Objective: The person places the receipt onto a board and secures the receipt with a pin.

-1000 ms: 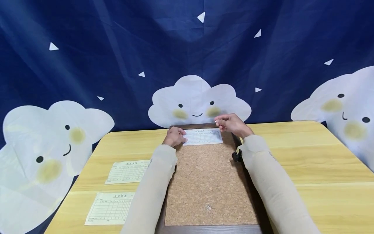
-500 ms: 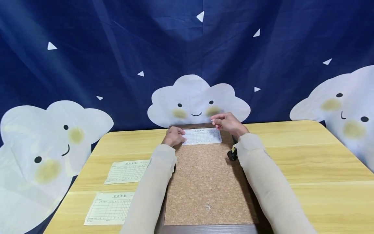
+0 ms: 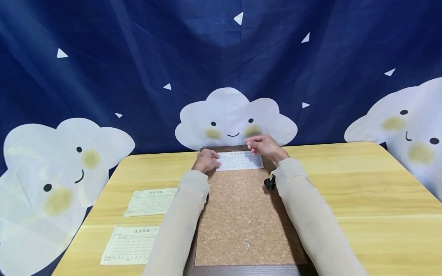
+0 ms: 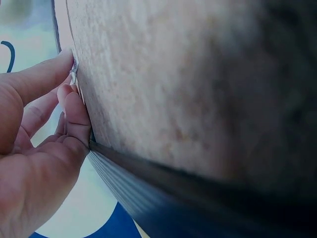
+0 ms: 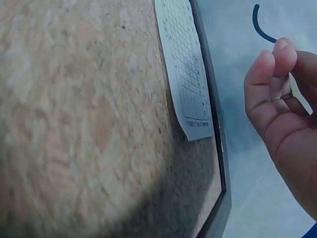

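Observation:
A printed white form slip [image 3: 239, 161] lies across the far end of a dark-framed cork board [image 3: 248, 218]. My left hand [image 3: 206, 160] rests on the slip's left end, thumb and forefinger spread apart. In the left wrist view, a small clear thing [image 4: 74, 69] shows by the fingertips; its kind is too blurred to tell. My right hand [image 3: 267, 147] is above the slip's upper right part, pinching a tiny white pin-like piece [image 3: 247, 143] between thumb and forefinger. In the right wrist view, the slip's free end [image 5: 198, 131] lies apart from that hand.
Two more printed slips, an upper one [image 3: 152, 202] and a lower one [image 3: 131, 245], lie on the wooden table [image 3: 373, 184] left of the board, partly behind the left sleeve. A blue curtain [image 3: 152, 46] with cloud faces hangs behind. A pale mark [image 3: 246, 244] shows on the near cork.
My right hand has moved slightly left over the slip, still pinching the tiny white piece. The left hand and the slip have stayed in place.

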Demonstrator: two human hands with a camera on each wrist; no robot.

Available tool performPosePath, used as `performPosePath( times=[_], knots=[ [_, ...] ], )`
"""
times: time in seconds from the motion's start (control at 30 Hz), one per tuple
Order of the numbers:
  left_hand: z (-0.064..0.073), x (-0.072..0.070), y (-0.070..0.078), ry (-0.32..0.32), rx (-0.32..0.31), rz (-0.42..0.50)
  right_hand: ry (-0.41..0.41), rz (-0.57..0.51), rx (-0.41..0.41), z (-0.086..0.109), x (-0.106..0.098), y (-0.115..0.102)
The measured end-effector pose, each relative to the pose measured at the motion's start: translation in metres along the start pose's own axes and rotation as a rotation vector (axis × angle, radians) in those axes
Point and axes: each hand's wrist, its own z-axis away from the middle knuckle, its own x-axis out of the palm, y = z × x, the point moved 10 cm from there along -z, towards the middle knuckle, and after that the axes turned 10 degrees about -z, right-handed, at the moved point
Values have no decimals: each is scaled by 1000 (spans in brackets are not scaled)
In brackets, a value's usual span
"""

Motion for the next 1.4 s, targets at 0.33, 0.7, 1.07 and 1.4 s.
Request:
performPosePath(
  times=[0.33, 0.7, 1.07, 1.4],
  knots=[
    [3, 1, -1, -5, -13, 5, 6, 12, 46, -4, 6, 9],
    [2, 0, 2, 9, 13, 1, 28, 18, 70, -11, 10, 9],
    [5, 1, -2, -18, -31, 15, 18, 65, 59, -16, 21, 13],
    [2, 0, 1, 9, 18, 20, 23, 136, 42, -18, 25, 14]
  ],
)
